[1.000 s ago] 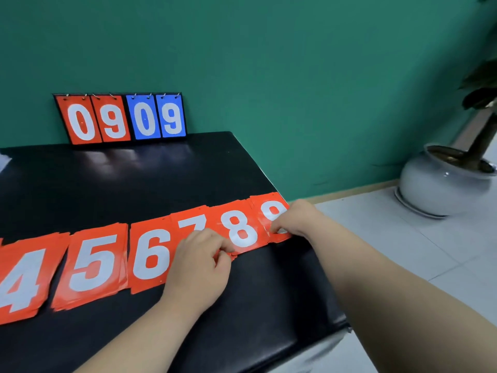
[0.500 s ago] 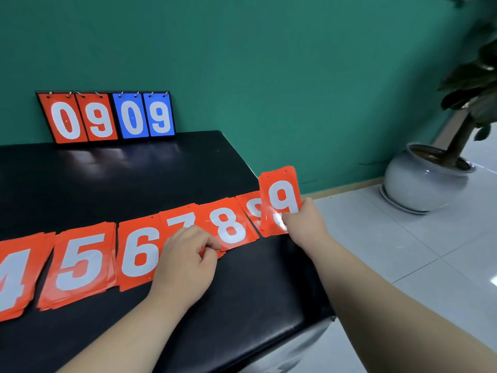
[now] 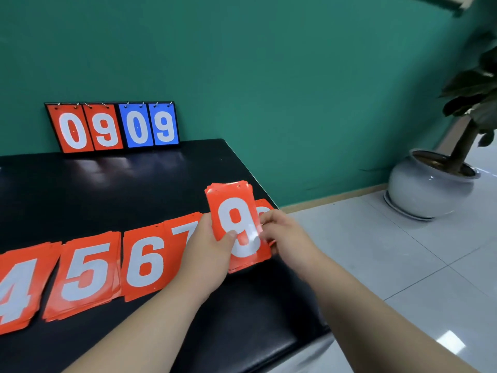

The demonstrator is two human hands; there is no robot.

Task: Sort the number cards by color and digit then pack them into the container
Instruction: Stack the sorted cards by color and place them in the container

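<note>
The left hand (image 3: 212,254) and right hand (image 3: 286,235) pinch opposite long edges of the red 9 stack (image 3: 236,208), its long axis pointing away, over the tabletop (image 3: 134,189) row's right end, beside a stray 9 card (image 3: 265,208).

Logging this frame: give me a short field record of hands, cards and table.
left hand: grips red 9 cards, thumb on the front
right hand: fingers pinch the same cards' right edge
on table: red piles 4, 5, 6, 7 in a row; another red 9 partly hidden behind the held cards
back of table: scoreboard reading 0 9 0 9, against the wall
</note>
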